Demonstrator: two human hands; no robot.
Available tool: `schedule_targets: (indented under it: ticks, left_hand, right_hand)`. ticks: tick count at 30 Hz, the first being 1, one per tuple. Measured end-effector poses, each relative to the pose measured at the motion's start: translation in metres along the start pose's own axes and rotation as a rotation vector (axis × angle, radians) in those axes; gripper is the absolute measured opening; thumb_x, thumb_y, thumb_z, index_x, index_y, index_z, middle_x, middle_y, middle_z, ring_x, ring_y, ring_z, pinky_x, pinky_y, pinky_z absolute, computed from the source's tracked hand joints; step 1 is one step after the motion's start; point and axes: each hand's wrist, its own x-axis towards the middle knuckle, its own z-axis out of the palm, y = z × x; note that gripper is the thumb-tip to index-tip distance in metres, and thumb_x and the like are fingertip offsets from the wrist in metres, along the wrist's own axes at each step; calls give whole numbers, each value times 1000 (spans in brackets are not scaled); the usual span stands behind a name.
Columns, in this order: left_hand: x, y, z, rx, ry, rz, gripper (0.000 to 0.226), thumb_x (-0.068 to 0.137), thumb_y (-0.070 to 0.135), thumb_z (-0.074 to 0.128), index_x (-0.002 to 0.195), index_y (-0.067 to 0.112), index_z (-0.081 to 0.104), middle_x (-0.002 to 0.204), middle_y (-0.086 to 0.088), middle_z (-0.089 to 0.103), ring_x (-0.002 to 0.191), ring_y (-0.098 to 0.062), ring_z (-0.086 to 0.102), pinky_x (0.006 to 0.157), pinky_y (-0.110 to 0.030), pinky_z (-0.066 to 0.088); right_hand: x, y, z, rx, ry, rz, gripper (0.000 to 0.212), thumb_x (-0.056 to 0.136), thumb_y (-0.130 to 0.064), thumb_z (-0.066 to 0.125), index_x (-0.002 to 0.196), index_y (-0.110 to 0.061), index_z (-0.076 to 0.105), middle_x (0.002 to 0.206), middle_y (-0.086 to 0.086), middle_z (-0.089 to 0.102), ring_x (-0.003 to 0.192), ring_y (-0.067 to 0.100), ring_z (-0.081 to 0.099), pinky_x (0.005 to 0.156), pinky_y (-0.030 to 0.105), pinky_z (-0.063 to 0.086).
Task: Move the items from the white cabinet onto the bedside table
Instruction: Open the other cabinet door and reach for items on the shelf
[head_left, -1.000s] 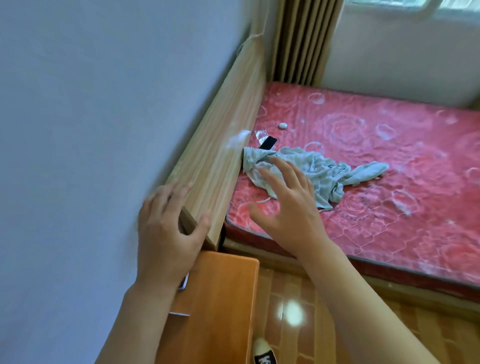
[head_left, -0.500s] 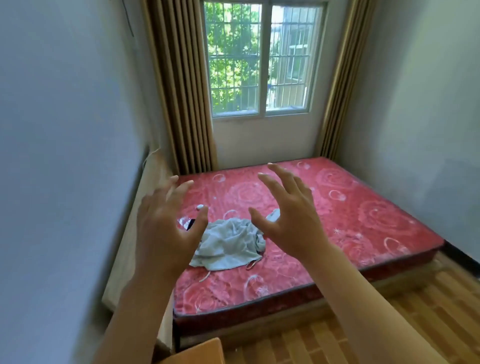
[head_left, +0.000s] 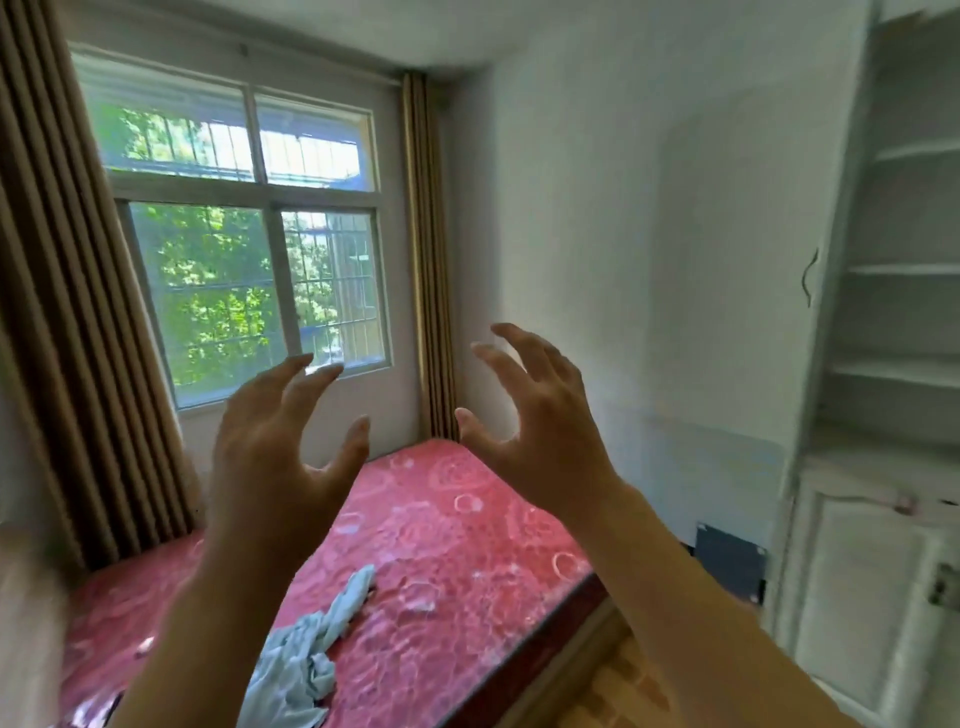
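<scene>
The white cabinet (head_left: 878, 571) stands at the right edge, with open shelves above and panelled doors below; the view is blurred and I make out no items on its shelves. My left hand (head_left: 275, 457) and my right hand (head_left: 540, 431) are both raised in front of me, fingers spread and loosely bent, holding nothing. Both hands are well left of the cabinet, over the bed. The bedside table is out of view.
A bed with a red patterned mattress (head_left: 447, 545) fills the lower middle, with a crumpled pale blue cloth (head_left: 306, 654) on it. A window (head_left: 244, 260) with brown curtains (head_left: 62, 322) is behind. A dark panel (head_left: 730, 569) sits low on the right wall.
The view has swung up and to the right, from the bedside table and headboard to the window and the white cabinet. Both hands stay raised and empty.
</scene>
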Motion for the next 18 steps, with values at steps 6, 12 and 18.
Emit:
schedule_targets:
  ticks: [6, 12, 18]
  left_hand:
    - [43, 103, 75, -128, 9, 55, 57, 91, 46, 65, 141, 19, 62, 147, -8, 56, 138, -28, 47, 115, -48, 40]
    - [74, 209, 152, -232, 3, 118, 57, 90, 45, 66, 141, 18, 63, 148, -7, 56, 139, -28, 47, 113, -51, 43]
    - [95, 302, 223, -335, -2, 197, 59, 91, 51, 61, 141, 21, 62, 149, -4, 56, 139, -30, 47, 112, -53, 43]
  right_hand:
    - [8, 98, -93, -139, 75, 34, 61, 90, -51, 64, 143, -20, 59, 157, 2, 47, 146, 21, 41, 119, 48, 35]
    - [-2, 186, -180, -238, 144, 66, 61, 91, -49, 65, 143, -19, 59, 157, 2, 48, 146, 21, 42, 117, 52, 38]
    - [-22, 260, -263, -352, 184, 122, 61, 89, -50, 63, 143, -20, 59, 157, 0, 47, 146, 21, 41, 118, 52, 35]
